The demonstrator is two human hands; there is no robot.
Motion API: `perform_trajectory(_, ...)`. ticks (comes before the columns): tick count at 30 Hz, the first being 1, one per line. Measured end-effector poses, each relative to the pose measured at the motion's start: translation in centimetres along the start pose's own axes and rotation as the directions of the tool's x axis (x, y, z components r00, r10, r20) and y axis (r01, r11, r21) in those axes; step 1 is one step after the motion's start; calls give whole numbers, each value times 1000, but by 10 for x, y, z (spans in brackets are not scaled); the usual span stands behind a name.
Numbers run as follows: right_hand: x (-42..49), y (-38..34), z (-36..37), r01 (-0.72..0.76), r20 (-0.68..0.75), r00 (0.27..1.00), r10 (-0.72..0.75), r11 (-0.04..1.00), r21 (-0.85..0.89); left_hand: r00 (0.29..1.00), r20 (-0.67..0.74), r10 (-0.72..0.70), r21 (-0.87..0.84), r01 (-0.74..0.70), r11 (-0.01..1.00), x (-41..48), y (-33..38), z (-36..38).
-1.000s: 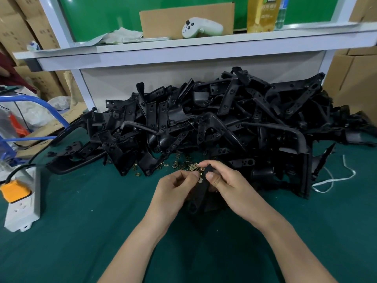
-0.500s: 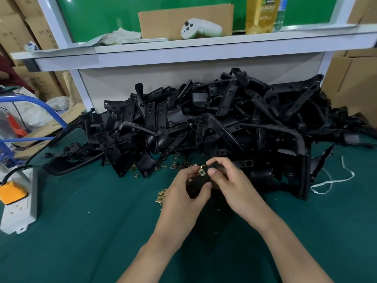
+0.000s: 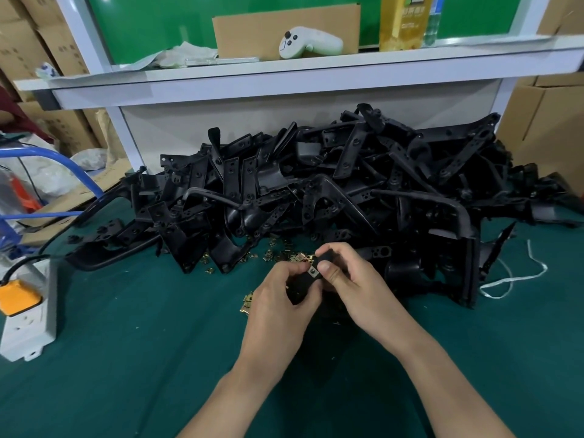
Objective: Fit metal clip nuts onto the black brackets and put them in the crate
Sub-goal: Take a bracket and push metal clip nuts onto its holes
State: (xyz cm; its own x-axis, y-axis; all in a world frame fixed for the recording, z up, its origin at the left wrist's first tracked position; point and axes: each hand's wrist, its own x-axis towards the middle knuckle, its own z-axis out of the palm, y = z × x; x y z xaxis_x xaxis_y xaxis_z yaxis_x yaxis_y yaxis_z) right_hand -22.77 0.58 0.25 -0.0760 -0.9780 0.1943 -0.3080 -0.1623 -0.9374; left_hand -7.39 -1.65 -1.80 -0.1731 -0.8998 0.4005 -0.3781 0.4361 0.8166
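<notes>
Left hand [image 3: 278,308] and right hand [image 3: 357,286] grip a bracket [image 3: 301,287] bearing a nut [image 3: 313,272]; pile [image 3: 347,191] just behind, loose nuts [image 3: 246,303] beside, power strip [image 3: 28,317] leftward.

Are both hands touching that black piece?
Touching. The head view shows the left hand and right hand both pinching the black bracket with their fingers.

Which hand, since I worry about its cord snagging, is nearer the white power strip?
Left. The left hand is far to the right of the power strip; the right hand is even farther right. Both grip one black bracket.
</notes>
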Motion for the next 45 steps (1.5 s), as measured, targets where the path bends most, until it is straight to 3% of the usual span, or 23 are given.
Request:
perform_trajectory(6,2,2,-4,-1,-27,1000,2,1000,11,995,95,-36,-14,38,999,8,-2,-14)
perform_trajectory(9,2,5,-5,-7,-67,998,5,1000,-21,995,91,-47,227,26,974,15,-11,-38)
perform_trajectory(12,2,8,-7,-14,-114,994,7,998,-66,949,283,-142,526,-29,850,14,-20,-55)
perform_trajectory(18,3,10,-13,-62,-174,983,51,996,-57,898,407,-166,595,-122,794,16,-26,-63)
perform_trajectory(24,3,10,-13,-90,-173,981,82,995,-35,959,284,-11,606,-171,777,16,-31,-48)
perform_trajectory(32,2,7,-13,-96,-153,984,90,995,-33,982,146,119,580,-183,794,16,-24,-41)
perform_trajectory(45,1,6,-11,-92,-124,989,86,995,-48,987,51,150,441,-157,884,17,-20,-42)
